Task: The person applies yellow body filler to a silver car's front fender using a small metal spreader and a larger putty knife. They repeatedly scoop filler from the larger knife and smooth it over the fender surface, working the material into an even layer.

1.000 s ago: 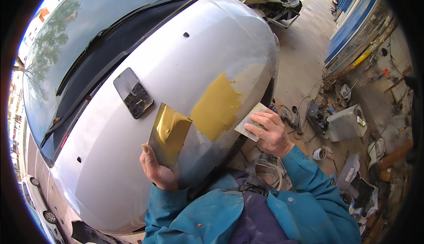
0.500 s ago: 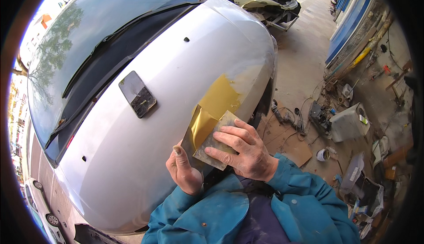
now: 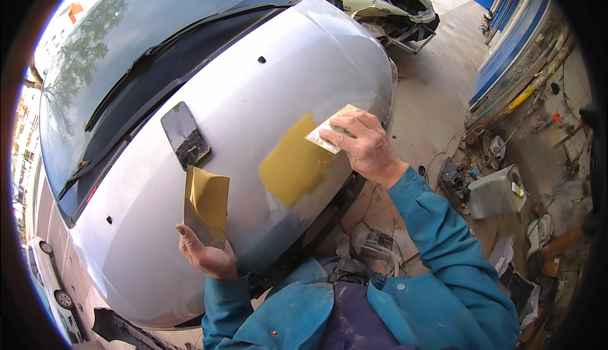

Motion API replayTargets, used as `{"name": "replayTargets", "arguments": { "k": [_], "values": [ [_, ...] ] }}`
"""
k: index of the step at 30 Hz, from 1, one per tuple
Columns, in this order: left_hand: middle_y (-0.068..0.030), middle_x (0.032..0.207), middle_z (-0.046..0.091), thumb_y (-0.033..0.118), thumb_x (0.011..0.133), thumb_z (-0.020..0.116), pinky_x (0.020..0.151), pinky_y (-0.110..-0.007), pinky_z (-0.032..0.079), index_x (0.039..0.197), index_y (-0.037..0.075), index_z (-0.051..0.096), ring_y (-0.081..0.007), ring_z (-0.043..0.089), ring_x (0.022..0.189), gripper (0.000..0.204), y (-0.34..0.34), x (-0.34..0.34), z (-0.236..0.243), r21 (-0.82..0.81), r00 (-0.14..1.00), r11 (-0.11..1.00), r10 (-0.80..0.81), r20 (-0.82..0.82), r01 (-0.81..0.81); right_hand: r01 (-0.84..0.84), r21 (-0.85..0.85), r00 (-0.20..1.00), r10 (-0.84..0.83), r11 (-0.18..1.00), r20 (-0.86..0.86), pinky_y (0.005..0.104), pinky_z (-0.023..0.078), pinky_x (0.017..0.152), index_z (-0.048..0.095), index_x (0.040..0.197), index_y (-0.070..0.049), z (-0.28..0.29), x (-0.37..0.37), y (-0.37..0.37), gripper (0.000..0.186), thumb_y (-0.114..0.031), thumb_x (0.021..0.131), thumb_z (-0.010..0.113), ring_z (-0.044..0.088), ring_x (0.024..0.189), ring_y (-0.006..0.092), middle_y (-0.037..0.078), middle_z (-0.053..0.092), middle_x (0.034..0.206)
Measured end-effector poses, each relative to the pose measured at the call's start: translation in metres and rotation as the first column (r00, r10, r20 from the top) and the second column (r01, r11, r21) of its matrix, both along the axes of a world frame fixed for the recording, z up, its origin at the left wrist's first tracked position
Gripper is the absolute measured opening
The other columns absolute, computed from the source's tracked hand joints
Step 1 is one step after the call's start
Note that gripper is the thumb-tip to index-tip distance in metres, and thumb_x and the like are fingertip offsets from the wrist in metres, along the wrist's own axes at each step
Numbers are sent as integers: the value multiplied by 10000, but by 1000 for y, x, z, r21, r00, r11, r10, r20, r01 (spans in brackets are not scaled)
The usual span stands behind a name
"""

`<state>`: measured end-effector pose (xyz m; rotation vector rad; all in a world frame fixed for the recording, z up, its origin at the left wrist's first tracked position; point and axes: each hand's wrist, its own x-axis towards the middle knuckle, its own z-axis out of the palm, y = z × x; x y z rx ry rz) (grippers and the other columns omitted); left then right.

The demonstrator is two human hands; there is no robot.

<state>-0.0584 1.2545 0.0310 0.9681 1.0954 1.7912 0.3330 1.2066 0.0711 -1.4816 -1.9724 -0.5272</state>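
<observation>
My left hand grips a flat mixing board by its lower end, thumb up along the side. Much of the board's face carries smooth yellow filler paste. To the right, my right hand pinches a pale, flat filler spreader, fingers laid across its face. The spreader's left edge is at the upper right of a yellow filler patch on the silver car hood. Whether that edge presses on the hood I cannot tell.
A dark smartphone lies on the hood beyond the board. The windshield wiper is at the far left. Behind stands a car with a stripped front. On the right floor are a grey container, cables and scattered parts.
My hands have moved apart: the board went left, while the spreader left it and went up and right to the patch. The yellow patch now shows in full.
</observation>
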Motion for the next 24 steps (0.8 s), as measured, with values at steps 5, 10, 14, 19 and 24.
{"name": "replayTargets", "arguments": {
  "k": [5,10,14,19,24],
  "values": [
    [-166,1298,713,521,1221,558,1034,-415,637,1307,-47,691,-240,733,1187,589,-6,-9,-14,31,998,999,41,-37,-40,-50,-15,999,50,999,11,505,506,1232,863,1330,-173,-10,21,33,442,8,955,712,672,1328,309,62,746,1346],
    [-141,1192,750,497,1226,561,1002,-401,628,1279,-57,725,-234,744,1128,580,-6,-13,-19,53,980,990,134,-147,-128,-42,-2,999,42,999,-17,508,464,1264,831,1405,-210,-26,20,34,534,12,939,696,647,1370,281,65,717,1385],
    [-136,1142,758,491,1227,563,1009,-406,620,1243,-56,741,-231,741,1091,575,-7,-5,-15,69,988,986,154,-23,-152,-23,-45,999,22,999,-44,529,442,1287,824,1422,-220,-42,18,9,543,8,948,688,638,1394,277,63,699,1428],
    [-133,1146,746,487,1227,566,1019,-409,612,1234,-55,745,-230,727,1105,570,-6,-3,-8,109,998,992,65,7,-66,-8,-66,999,5,998,-53,535,428,1308,825,1422,-238,-60,19,-38,525,-8,971,686,625,1432,265,61,691,1461],
    [-130,1148,740,488,1226,566,1019,-406,607,1226,-53,741,-234,722,1100,569,-3,-4,-8,101,997,993,68,-37,-64,-47,-44,995,43,998,-85,523,523,1236,861,1340,-221,-51,34,-58,463,-31,939,729,695,1327,271,54,739,1363]
  ]
}}
